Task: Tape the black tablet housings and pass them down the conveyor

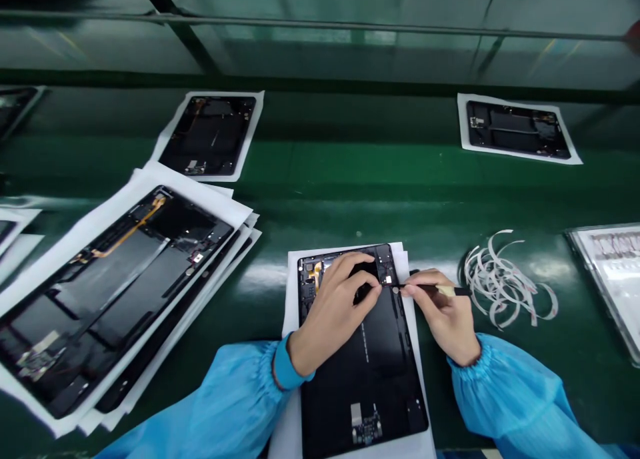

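A long green workbench (pixel 320 179) was spanned by the view, with a glass-like green panel behind its far edge. Along the left edge, a stack of black tablet back housings (pixel 115 292) was laid on white paper sheets, internal parts facing up. Two similar black housings (pixel 210 136) on white paper were placed toward the far edge, and a loose heap of curled white strips (pixel 503 279) was left near the right edge beside a framed, clear-covered sheet (pixel 613 272). At the near edge, a black tablet housing (pixel 370 379) was set on white paper (pixel 294 319). Its upper end was covered by the left hand (pixel 333 309), whose curved, partly open fingers were pressed against it without a visible grip. A slim black tool with a pale tan band (pixel 431 289) was pinched between the right hand's (pixel 443 312) thumb and fingers, its tip at a small silver part on the housing.
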A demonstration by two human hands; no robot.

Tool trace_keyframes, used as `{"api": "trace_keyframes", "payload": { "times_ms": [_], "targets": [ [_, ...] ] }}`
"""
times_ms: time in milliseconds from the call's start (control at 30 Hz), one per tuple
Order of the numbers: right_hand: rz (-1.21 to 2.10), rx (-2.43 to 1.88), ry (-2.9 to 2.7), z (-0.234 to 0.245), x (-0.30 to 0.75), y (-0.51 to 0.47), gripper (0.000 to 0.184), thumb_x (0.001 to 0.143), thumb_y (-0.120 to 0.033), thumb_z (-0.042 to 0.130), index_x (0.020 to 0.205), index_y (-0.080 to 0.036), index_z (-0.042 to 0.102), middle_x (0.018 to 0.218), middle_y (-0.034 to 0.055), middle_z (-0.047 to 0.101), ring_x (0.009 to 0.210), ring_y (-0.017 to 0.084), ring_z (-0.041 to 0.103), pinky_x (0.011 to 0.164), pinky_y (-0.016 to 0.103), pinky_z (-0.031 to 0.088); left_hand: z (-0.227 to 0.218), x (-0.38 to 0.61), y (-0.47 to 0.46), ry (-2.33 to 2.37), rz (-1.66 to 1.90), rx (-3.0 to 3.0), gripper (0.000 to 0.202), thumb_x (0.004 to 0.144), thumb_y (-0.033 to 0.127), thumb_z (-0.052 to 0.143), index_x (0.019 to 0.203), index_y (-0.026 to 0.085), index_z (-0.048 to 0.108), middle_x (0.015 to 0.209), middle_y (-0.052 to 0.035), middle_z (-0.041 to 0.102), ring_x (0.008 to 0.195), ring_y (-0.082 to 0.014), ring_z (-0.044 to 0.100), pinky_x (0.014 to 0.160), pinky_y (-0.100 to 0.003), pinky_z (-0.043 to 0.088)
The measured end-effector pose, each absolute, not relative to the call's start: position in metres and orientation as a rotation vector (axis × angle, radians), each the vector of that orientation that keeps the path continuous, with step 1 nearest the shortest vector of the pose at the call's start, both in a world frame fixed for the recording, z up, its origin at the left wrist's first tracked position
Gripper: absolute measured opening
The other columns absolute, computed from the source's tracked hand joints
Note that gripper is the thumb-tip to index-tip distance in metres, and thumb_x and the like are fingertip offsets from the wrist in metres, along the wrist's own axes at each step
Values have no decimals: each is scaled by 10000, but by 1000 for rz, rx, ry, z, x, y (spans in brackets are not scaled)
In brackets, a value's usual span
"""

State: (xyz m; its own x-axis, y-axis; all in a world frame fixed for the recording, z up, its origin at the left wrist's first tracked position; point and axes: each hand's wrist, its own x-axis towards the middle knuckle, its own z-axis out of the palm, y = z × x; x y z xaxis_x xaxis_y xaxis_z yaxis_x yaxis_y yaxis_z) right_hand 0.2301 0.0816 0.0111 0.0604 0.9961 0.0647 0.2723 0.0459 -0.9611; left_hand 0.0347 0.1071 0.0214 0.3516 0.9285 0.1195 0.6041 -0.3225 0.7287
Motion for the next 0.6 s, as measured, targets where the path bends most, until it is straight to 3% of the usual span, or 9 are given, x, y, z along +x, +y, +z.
{"api": "trace_keyframes", "payload": {
  "times_ms": [600],
  "targets": [
    [975,-1452,-1241,14,227,86,82,805,-293,738,792,-212,735,812,37,749,780,193,712,695,300,598,21,37,108,1351,750,2037,98,895,175,607,831,243,636,1148,-56,607,1138,-258,544,983,-458,442]
  ]
}}
